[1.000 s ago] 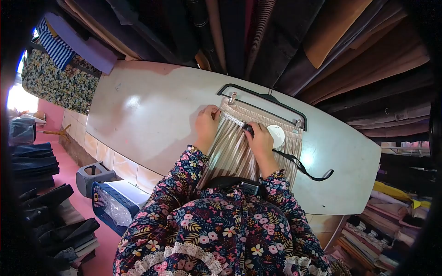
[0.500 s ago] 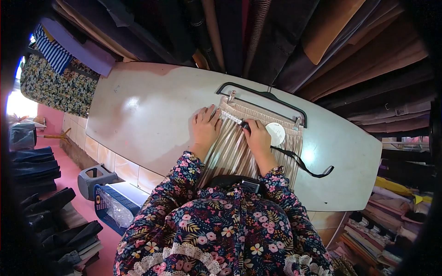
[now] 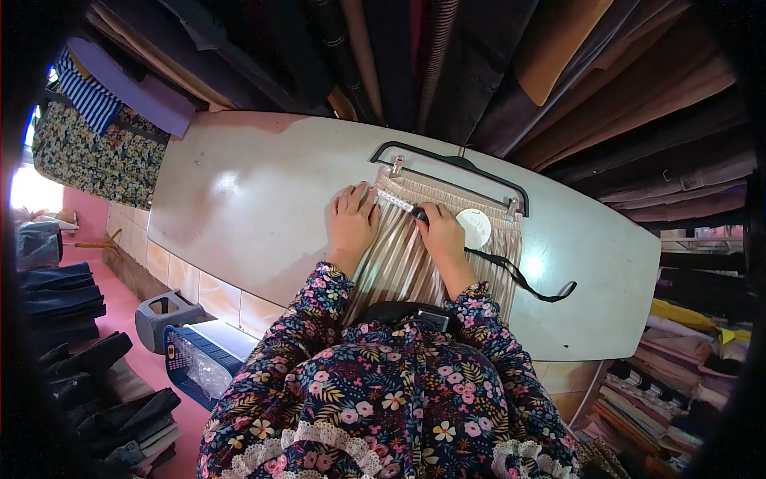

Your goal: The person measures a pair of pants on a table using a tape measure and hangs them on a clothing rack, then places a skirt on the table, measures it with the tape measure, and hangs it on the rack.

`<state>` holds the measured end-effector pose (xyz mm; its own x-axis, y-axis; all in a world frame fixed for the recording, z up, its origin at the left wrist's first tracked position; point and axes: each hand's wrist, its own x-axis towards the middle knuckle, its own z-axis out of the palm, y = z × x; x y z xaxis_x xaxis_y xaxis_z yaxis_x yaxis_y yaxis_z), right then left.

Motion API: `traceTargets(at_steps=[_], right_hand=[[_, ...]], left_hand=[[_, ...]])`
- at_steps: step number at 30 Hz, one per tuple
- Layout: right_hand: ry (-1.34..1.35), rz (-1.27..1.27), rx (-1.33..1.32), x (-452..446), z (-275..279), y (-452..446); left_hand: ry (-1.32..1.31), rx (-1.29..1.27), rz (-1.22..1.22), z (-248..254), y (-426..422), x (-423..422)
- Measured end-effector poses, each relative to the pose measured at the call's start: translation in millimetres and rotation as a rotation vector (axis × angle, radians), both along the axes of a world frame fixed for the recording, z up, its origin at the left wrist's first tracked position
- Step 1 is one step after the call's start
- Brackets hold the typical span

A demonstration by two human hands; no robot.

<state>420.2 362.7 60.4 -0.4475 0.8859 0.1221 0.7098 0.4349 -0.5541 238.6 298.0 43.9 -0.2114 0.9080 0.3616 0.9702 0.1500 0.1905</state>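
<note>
Tape stretched across the top of a pleated skirt (image 3: 399,259), both hands on the job
Right hand (image 3: 444,236) has the dark tape case (image 3: 420,214) gripped between thumb and fingers; left hand (image 3: 353,223) isn't clenched, fingers out flat, tips right by the tape's end at the skirt's side edge. Skirt's lying on the white table (image 3: 239,191), clipped to a black hanger (image 3: 461,162), with a round white tag (image 3: 473,228) just beside the right hand. My two cents: hold that end dead on the edge, run the strip (image 3: 396,199) parallel to the waistband, and don't tug, since gathered fabric probably stretches and throws the number off.
</note>
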Motion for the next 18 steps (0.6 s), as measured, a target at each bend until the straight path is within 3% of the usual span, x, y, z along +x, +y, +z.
traceTargets(at_steps=[18], right_hand=[[0.033, -0.076, -0.057, 29.6, 11.6, -5.2]], left_hand=[[-0.061, -0.022, -0.043, -5.1, -2.4, -4.4]])
